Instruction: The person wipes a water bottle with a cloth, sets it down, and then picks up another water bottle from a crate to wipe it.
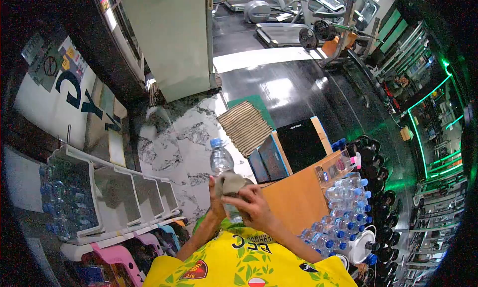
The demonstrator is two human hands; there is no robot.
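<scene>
In front of my chest is a clear plastic water bottle (pixel 221 160) with a blue cap, tilted slightly and pointing away from me. My left hand (pixel 216 200) grips its lower part from the left side. A grey-beige cloth (pixel 231 182) lies over the middle of the bottle. My right hand (pixel 253 203) presses that cloth against the bottle, with fingers bent round it. Part of the bottle's lower half is hidden behind the hands and cloth.
To the right, several capped water bottles (pixel 343 212) stand by a wooden desk (pixel 294 197). White shelf bins (pixel 117 195) are on the left, some bottles in the nearest. A striped mat (pixel 246 127) lies ahead; treadmills (pixel 289 35) and dumbbells (pixel 381 202) are beyond and right.
</scene>
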